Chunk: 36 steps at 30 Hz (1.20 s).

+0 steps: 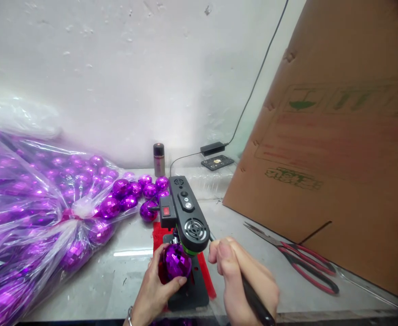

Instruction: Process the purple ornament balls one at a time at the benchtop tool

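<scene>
My left hand point(158, 283) has its fingers and thumb wrapped round a shiny purple faceted ball point(177, 261). The ball sits under the rounded front end of a black bench device point(189, 213), which has round grilles, buttons and a red rocker switch point(165, 211). A green ring shows beneath its head. My right hand point(244, 280) is closed on a black-handled tool point(256, 301) with a thin metal shaft; its tip is hidden behind the device's head. Under the ball are the device's dark base plate point(189, 302) and a red cloth point(208, 276).
At left lies a clear plastic bag point(83, 208) of purple balls, with several loose balls point(149, 190) beside it. Behind stand a small bottle point(158, 159), a power adapter point(213, 148) and a phone point(217, 162). Scissors point(307, 265) and a large cardboard box point(321, 149) are at right.
</scene>
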Tool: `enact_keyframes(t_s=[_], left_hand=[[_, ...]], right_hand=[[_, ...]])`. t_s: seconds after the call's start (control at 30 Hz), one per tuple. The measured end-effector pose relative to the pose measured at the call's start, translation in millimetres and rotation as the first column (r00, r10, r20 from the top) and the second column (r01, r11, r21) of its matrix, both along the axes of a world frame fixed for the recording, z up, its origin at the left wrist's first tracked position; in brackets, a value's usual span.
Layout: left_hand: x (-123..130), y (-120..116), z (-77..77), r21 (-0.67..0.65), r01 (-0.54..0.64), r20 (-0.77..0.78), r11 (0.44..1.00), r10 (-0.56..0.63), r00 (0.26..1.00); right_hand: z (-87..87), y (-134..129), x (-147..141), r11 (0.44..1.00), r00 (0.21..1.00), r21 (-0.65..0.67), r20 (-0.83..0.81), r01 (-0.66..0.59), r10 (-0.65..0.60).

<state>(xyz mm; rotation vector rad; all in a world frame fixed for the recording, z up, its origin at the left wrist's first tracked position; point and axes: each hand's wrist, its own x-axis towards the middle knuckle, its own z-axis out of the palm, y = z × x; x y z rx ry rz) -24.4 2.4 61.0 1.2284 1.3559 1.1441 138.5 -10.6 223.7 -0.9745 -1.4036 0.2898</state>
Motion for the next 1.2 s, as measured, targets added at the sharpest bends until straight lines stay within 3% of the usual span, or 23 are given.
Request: enact_keyframes(t_s=[0.27, 0.43, 0.57, 0.67, 0.87, 1.0, 1.2], left_hand=[[9, -4, 4.7, -0.021, -0.06, -0.098, 0.998, 0.058, 0.994], [11, -3, 14.6, -0.035, -0.023, -0.17, 0.999, 0.016, 0.985], [12, -4, 15.8, -0.045, 0.008, -0.2, 0.999, -0.017, 0.98], [9, -6, 12.1, -0.06, -0.008, -0.133, 0.998, 0.0, 0.991], [-9, -8, -1.8, -0.065, -0.124, 0.137, 0.99, 0.132, 0.982], [-17, -10, -8.1, -0.084, -0.117, 0.14, 0.99, 0.128, 0.982], [-8, -10, -9.7, -0.038, -0.11, 0.08, 0.993, 0.113, 0.99]], right_hand=[[-3.0, 0, 1, 0.999, 0.999, -0.024, -0.024, -0.027, 0.027], [-0.9, 0, 1, 1.0, 1.0, -0.024, -0.028, -0.015, 0.014], [3.0, 1, 7, 1.0, 0.998, -0.019, 0.059, -0.025, 0.026], [4.3, 2, 10, 0.999, 0.993, 0.007, 0.104, -0.05, 0.049], [4.5, 0, 1, 1.0, 1.0, -0.006, 0.001, -0.019, 0.019], [6.0, -2, -2, 0.999, 0.999, -0.028, -0.028, -0.016, 0.015], [3.7, -1, -1, 0.999, 0.998, -0.024, -0.056, -0.031, 0.03]])
